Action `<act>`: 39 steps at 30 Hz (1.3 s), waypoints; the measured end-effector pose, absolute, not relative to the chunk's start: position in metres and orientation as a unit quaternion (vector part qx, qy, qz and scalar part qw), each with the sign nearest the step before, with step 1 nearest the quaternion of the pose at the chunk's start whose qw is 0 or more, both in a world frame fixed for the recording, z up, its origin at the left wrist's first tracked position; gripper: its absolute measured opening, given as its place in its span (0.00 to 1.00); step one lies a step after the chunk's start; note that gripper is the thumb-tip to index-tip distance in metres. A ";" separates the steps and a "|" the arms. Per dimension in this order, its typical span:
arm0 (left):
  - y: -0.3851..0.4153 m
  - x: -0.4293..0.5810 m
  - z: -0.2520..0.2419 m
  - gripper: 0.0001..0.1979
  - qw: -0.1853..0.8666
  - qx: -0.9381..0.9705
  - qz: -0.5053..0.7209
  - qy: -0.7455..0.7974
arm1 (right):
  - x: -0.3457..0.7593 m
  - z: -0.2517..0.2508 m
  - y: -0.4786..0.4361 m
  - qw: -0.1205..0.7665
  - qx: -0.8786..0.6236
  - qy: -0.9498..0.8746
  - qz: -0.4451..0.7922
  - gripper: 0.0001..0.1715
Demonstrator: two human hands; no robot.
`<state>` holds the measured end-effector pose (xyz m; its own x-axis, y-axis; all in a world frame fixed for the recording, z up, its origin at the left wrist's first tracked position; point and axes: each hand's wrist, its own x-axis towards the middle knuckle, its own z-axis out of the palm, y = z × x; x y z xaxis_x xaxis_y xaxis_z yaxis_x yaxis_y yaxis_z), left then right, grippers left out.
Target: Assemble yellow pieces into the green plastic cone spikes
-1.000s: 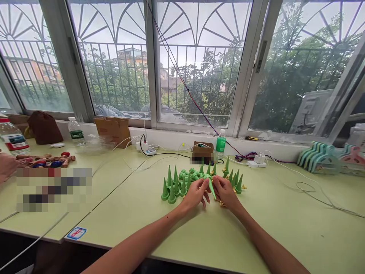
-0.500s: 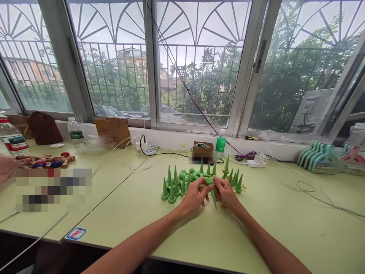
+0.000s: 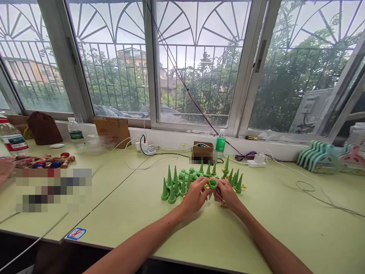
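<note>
Between my two hands is a green plastic plant-watering spike (image 3: 212, 184), its round hollow opening tipped toward me and its point partly hidden below. My left hand (image 3: 196, 195) is closed on its left side, fingers pinching near the rim. My right hand (image 3: 226, 193) grips it from the right, with the fingertips partly hidden. A group of green spikes (image 3: 172, 195) stands points-up to the left of my hands. More upright spikes (image 3: 238, 184) with small yellow pieces are at the right. Green threaded parts (image 3: 191, 174) lie behind my hands.
A green-labelled bottle (image 3: 220, 143) and a small brown box (image 3: 202, 152) stand near the window wall. A power strip (image 3: 256, 163) and cables lie at right, by plastic hangers (image 3: 318, 158). At far left, another person's hand (image 3: 6, 170) is near wooden toys (image 3: 42, 163).
The spike in my hands has tilted, so its open end faces me now and its point shows less. Both hands stay in nearly the same place.
</note>
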<state>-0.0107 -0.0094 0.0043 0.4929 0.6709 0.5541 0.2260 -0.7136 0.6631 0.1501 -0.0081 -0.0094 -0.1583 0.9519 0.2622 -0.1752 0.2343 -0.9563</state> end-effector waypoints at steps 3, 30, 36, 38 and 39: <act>-0.008 -0.013 0.004 0.12 0.224 0.842 0.419 0.256 | 0.150 -0.009 -0.008 0.545 -0.355 -0.558 0.515 0.32; -0.010 0.000 0.002 0.20 0.309 0.738 0.468 0.376 | 0.148 -0.007 -0.005 0.624 -0.382 -0.550 0.403 0.31; -0.008 0.002 0.000 0.33 0.524 0.664 0.397 0.356 | 0.146 -0.007 -0.009 0.583 -0.374 -0.601 0.398 0.30; -0.009 0.002 0.000 0.34 0.571 0.646 0.383 0.331 | 0.146 -0.007 -0.009 0.577 -0.377 -0.613 0.385 0.29; -0.009 0.001 0.001 0.34 0.587 0.637 0.382 0.322 | 0.146 -0.008 -0.009 0.575 -0.379 -0.616 0.382 0.29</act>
